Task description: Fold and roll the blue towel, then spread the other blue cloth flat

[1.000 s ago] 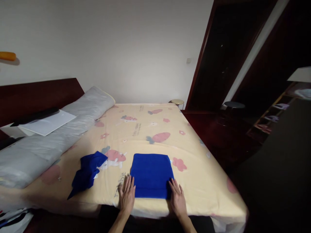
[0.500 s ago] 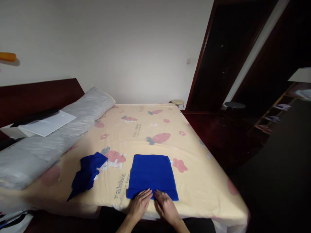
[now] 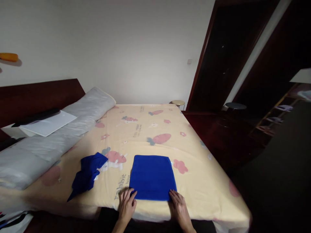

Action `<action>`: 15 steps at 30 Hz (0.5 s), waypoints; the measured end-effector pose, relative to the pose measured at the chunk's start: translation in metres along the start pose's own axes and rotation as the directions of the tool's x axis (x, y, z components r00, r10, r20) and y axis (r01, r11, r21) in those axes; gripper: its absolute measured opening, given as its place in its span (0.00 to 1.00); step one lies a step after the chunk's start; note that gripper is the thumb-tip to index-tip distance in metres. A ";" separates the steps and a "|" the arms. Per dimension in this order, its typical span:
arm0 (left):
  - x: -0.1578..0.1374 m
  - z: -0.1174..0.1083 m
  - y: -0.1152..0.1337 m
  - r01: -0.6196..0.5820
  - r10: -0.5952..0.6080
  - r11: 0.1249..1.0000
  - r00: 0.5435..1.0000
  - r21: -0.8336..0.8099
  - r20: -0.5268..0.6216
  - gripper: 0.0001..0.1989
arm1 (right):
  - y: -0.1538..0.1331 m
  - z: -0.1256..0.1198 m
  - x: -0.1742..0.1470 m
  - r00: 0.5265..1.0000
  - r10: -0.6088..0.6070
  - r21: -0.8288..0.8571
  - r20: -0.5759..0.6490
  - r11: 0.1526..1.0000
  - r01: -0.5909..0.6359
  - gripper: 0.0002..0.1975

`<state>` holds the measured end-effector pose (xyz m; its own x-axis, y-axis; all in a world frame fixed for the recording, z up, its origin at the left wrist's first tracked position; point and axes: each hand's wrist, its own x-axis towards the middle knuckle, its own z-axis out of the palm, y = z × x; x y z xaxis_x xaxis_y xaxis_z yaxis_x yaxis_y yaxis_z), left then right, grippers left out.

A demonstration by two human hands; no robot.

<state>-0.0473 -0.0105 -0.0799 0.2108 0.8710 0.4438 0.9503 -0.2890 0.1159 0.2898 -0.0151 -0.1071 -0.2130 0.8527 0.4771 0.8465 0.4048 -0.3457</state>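
Set with bare hands to a flat blue cloth point(image 3: 152, 176), laid out nearly square at the lower centre of the frame. Touching its lower-left corner with the left hand point(image 3: 126, 204), fingers bent and thumb close to the fingertips; touching its lower-right corner with the right hand point(image 3: 179, 205), fingers curved over the edge. Impossible to tell, at either corner, a pinch from a light press. Spread beneath, across the middle of the frame: a cream bed sheet point(image 3: 204, 181) printed with carrots, pink flowers and the word "rabbit." Also in view at lower left, well apart from both hands: a crumpled blue cloth point(image 3: 86, 174) with a small white tag point(image 3: 96, 177). Farther up the left side, a long grey pillow point(image 3: 94, 103), partly covered by a white flat panel point(image 3: 50, 124), against a dark red headboard point(image 3: 46, 94). Near upper centre, beyond the bed's far edge, a pale round stool point(image 3: 178, 102).
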 end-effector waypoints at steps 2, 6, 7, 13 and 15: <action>-0.002 -0.001 -0.001 0.057 -0.057 0.998 0.998 0.017 0.017 0.23 | -0.003 -0.003 0.002 1.000 -0.001 -0.065 -0.019 0.998 -0.001 0.21; 0.014 -0.019 0.009 0.124 -0.117 0.990 0.986 -0.061 0.118 0.21 | -0.022 -0.017 0.019 0.997 0.079 -0.139 0.016 0.987 -0.076 0.18; 0.020 -0.026 0.013 0.166 -0.151 0.982 0.976 -0.086 0.158 0.20 | -0.026 -0.021 0.024 0.993 0.111 -0.138 0.033 0.985 -0.106 0.15; 0.049 -0.054 0.013 0.309 -0.241 0.941 0.897 -0.137 0.369 0.12 | -0.038 -0.036 0.041 0.965 0.231 -0.146 0.126 0.966 -0.213 0.09; 0.054 -0.055 0.006 0.341 -0.266 0.932 0.872 -0.122 0.410 0.11 | -0.037 -0.037 0.042 0.952 0.264 -0.151 0.154 0.959 -0.241 0.09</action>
<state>-0.0433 0.0128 -0.0069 0.0256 0.9996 -0.0083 0.9296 -0.0207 0.3680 0.2674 -0.0065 -0.0444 -0.0547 0.9694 0.2392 0.9365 0.1329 -0.3245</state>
